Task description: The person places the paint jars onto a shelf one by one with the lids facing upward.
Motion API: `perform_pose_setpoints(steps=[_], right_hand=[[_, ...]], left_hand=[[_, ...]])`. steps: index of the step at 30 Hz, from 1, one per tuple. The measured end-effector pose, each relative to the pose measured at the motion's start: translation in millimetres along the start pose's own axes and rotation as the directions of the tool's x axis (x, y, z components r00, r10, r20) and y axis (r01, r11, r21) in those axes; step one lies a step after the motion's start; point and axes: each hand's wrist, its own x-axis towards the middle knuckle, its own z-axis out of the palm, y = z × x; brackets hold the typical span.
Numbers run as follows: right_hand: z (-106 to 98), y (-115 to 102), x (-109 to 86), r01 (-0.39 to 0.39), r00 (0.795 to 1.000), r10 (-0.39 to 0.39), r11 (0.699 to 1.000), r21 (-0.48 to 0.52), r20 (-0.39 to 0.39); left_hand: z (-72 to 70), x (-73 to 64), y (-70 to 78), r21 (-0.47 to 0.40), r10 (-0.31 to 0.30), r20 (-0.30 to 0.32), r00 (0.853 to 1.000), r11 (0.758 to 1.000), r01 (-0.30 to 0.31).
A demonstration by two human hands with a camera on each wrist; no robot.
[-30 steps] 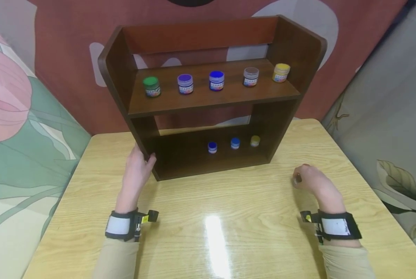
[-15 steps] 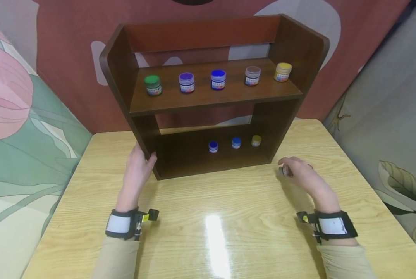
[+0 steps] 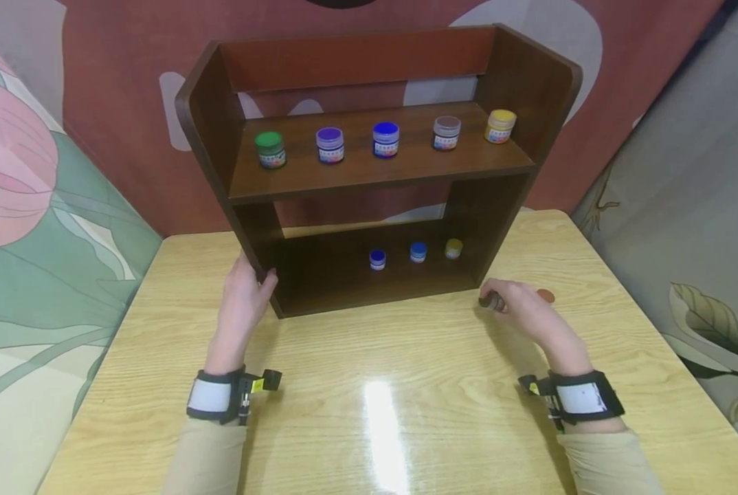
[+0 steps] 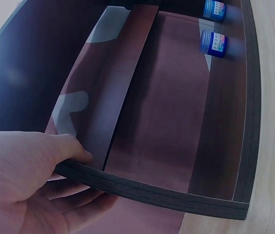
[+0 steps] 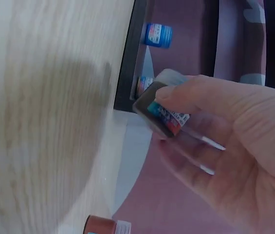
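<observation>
My left hand (image 3: 245, 295) grips the lower left side panel of a dark brown wooden shelf (image 3: 369, 184), thumb inside and fingers outside. In the left wrist view the thumb presses on the panel edge. My right hand (image 3: 523, 313) pinches a small paint jar (image 5: 164, 109) with dark brown contents, a clear lid and a colourful label. This jar is tilted, held near the shelf's lower right corner. On the bottom shelf stand a dark blue jar (image 3: 377, 259), a lighter blue jar (image 3: 418, 252) and a yellow jar (image 3: 453, 249).
Along the upper shelf stand jars in green (image 3: 271, 150), purple (image 3: 330, 145), blue (image 3: 385, 140), grey (image 3: 446, 133) and yellow (image 3: 500, 126). A reddish-brown jar (image 3: 545, 295) stands on the wooden table (image 3: 319, 399) behind my right hand. A patterned cloth backdrop (image 3: 109, 103) hangs behind.
My right hand has moved left with the paint jar, close to the shelf's lower right corner, uncovering the reddish-brown jar. My left hand has kept its grip on the panel.
</observation>
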Motion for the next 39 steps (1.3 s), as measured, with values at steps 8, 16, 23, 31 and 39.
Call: perform_pose_setpoints(steps=[8,16,23,31,39], right_hand=[[7.4,-5.3,3.0,0.011,0.997,-0.014,0.999,-0.032,-0.071],[19.8,-10.6,9.6,0.010,1.000,-0.010,1.000,0.012,0.006],[24.4,-10.6,11.2,-0.014,0.999,0.012,0.998,0.062,0.033],[26.1,-11.2,10.8,-0.005,0.998,0.001,0.997,0.081,0.055],[16.5,-19.1,7.7,-0.010,0.997,0.002,0.994,0.105,0.079]], left_hand=[[0.5,1.0,-0.9,-0.002,-0.004,-0.002,1.000,1.000,0.004],[0.0,0.2,-0.1,0.000,-0.010,-0.006,1.000,1.000,0.010],[0.1,1.4,-0.3,0.006,-0.020,0.009,1.000,1.000,0.020],[-0.2,0.4,-0.6,0.014,-0.017,0.009,1.000,1.000,0.017],[0.5,1.0,-2.0,0.012,-0.003,-0.001,1.000,1.000,0.003]])
